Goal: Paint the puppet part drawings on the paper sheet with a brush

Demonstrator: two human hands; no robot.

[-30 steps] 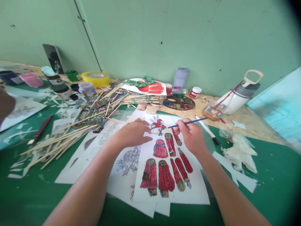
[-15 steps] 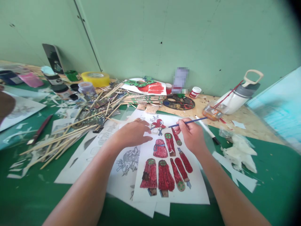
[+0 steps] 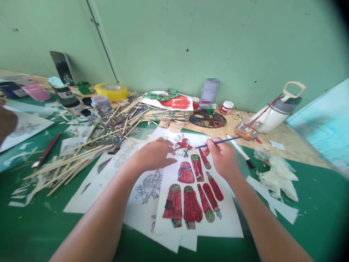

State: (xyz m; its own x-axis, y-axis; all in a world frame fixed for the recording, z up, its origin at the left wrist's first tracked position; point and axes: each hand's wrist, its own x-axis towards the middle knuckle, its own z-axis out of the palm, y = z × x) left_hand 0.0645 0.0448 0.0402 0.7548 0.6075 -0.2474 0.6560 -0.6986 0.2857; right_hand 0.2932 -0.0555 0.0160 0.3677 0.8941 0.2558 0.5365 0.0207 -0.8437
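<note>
My right hand (image 3: 222,157) is closed in a pinch round a slim blue paintbrush (image 3: 227,139). The brush tip points left at a small red figure (image 3: 185,142) near the top of a white sheet (image 3: 227,225). Painted red garment parts with green and brown patches cover the rest of that sheet. Resting on the paper's upper left, my left hand (image 3: 155,154) has its fingers stretched out and holds nothing that I can see. Under it lie more sheets with uncoloured line drawings (image 3: 149,185).
Wooden sticks (image 3: 73,162) and paper scraps lie to the left, near a dark red knife-like tool (image 3: 47,150). Behind are paint jars, yellow tape (image 3: 111,91) and a palette (image 3: 208,119). A marker (image 3: 241,151) and an orange-tinted cup (image 3: 247,130) stand right. Another person's arm shows far left.
</note>
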